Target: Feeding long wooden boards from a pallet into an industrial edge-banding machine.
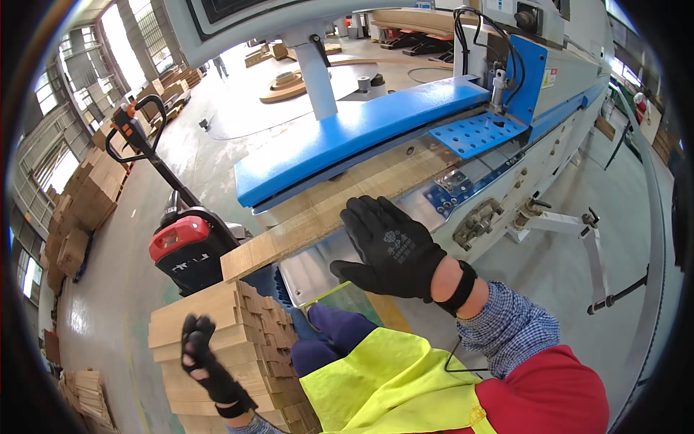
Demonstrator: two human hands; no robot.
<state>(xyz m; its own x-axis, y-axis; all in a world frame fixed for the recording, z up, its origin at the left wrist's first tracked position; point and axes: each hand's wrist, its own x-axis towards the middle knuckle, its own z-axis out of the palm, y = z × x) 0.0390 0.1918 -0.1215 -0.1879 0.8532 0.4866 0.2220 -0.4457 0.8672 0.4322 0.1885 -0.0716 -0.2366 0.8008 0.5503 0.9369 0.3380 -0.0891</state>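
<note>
A long pale wooden board [289, 244] lies along the machine's metal bed, beside the blue guard [347, 141]. Flat against the board's near edge, my right hand [394, 249] in a black glove has its fingers stretched out and its thumb apart. At the lower left, my left hand [207, 362], in a black glove with some bare finger parts showing, is raised over a stack of wooden boards [199, 315]. Nothing shows in its fingers, which point upward. The stack's boards have notched ends and stand just left of my legs.
A pallet truck [189, 242] with a red cover stands beyond the stack. Over the bed hangs a grey screen housing [253, 29] on a post. A blue perforated plate [478, 134] sits farther along. Levers and a metal arm [560, 223] jut out at the right.
</note>
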